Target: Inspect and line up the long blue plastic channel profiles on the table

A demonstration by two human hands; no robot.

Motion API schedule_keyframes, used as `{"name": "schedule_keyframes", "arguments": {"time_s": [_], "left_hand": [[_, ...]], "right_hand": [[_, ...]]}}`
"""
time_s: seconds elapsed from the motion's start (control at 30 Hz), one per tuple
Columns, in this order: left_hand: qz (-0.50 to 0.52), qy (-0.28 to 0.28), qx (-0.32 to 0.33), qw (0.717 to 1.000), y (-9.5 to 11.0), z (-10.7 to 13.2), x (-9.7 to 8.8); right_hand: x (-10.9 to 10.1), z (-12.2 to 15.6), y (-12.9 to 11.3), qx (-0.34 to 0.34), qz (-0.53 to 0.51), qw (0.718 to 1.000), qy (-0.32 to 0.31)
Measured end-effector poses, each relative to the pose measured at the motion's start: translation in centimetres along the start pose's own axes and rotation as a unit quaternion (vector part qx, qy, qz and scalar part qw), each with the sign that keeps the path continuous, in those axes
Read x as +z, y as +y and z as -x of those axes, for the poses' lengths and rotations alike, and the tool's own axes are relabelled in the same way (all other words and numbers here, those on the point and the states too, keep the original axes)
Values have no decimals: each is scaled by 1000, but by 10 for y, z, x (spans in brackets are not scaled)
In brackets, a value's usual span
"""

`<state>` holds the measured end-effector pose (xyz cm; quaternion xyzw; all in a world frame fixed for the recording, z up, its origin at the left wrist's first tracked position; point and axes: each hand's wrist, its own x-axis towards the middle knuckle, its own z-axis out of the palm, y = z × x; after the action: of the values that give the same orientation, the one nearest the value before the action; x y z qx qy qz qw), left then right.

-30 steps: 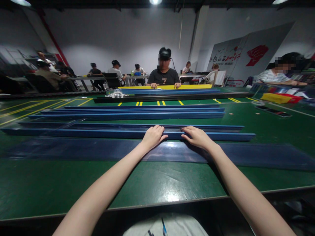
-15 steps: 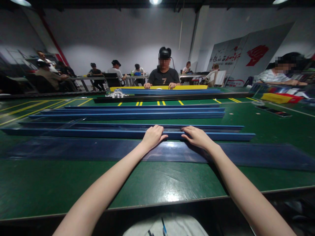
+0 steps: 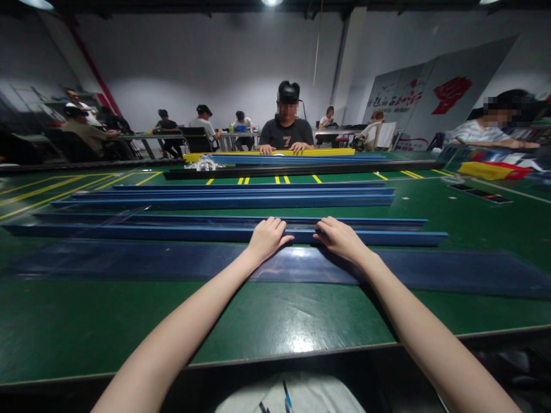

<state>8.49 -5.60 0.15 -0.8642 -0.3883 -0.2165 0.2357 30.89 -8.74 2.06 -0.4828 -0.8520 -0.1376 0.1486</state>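
Note:
A long blue channel strip (image 3: 181,232) lies across the green table, its near wall standing up. My left hand (image 3: 267,236) is closed over that wall near the middle, thumb on the near side and fingers reaching over the top. A short way to the right, my right hand (image 3: 338,236) grips the same wall with its fingers curled over. The fingertips of both hands are partly hidden behind the wall. Just in front of the channel, a flat, see-through bluish plastic sheet (image 3: 439,269) lies on the table, under my wrists.
Beyond lie more blue strips (image 3: 232,201), a black bar (image 3: 301,171) and a yellow strip (image 3: 322,153), where a co-worker (image 3: 286,135) rests both hands. Crumpled clear plastic (image 3: 206,163) is at its left. A phone (image 3: 480,193) lies at right. The table's edge (image 3: 301,357) is near me.
My right hand has shifted slightly left along the channel wall. My left hand stays in place. Across the table, the yellow strip has slid a little left, as has the co-worker's hand.

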Motion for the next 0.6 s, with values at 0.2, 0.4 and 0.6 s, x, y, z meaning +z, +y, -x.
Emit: {"name": "schedule_keyframes", "arguments": {"time_s": [0.2,0.4,0.6], "left_hand": [[10,0,-5,1000,-1,1,3],[9,-5,-9,1000,-1,1,4],[11,-6,-4,1000,-2,1,3]], "right_hand": [[2,-1,0,4,-5,1000,-1],[2,-2,-1,6,2,1000,3],[-1,-2,-2,12,10,1000,3]]}}
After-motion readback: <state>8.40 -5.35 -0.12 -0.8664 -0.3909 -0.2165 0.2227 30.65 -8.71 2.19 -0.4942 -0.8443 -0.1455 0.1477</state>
